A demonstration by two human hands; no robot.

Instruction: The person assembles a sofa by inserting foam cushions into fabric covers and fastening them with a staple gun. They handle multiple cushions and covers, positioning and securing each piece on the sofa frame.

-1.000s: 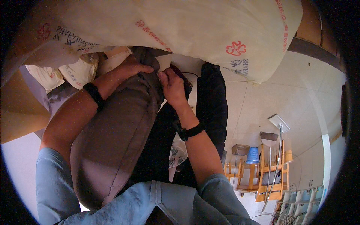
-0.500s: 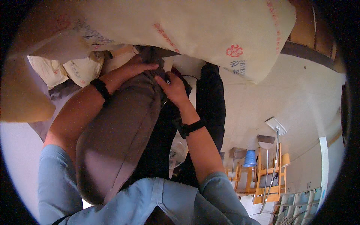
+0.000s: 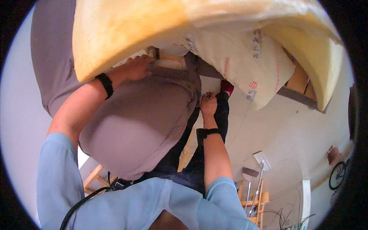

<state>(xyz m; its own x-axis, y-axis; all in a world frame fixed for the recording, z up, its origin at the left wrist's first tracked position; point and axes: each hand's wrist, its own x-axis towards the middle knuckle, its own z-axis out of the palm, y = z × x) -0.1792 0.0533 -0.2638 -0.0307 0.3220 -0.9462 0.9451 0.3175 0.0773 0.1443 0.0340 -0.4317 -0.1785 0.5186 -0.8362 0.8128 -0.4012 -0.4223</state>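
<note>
A large padded piece in a grey-brown fabric cover [image 3: 130, 119] leans across my lap. My left hand [image 3: 136, 68] lies at its far edge with fingers bent over the cloth, beside a bare wooden frame [image 3: 172, 63]. At the cover's right edge, my right hand [image 3: 209, 102] is closed on the cloth; its fingertips are partly hidden. Thick yellow foam [image 3: 126, 34] arches overhead. Below it hangs cream printed cloth [image 3: 245, 61], to the right of the frame.
More grey-brown fabric [image 3: 53, 57] stands at the left. A flat mop [image 3: 262, 161], a long-handled dustpan [image 3: 250, 174] and a wooden chair [image 3: 255, 203] are at lower right. Cables [image 3: 283, 218] lie near them. A black cord [image 3: 78, 205] crosses by my left side.
My right hand has moved right and lower along the cover's edge, away from my left hand. The cover is spread wider. The yellow foam shows more, and the view has shifted.
</note>
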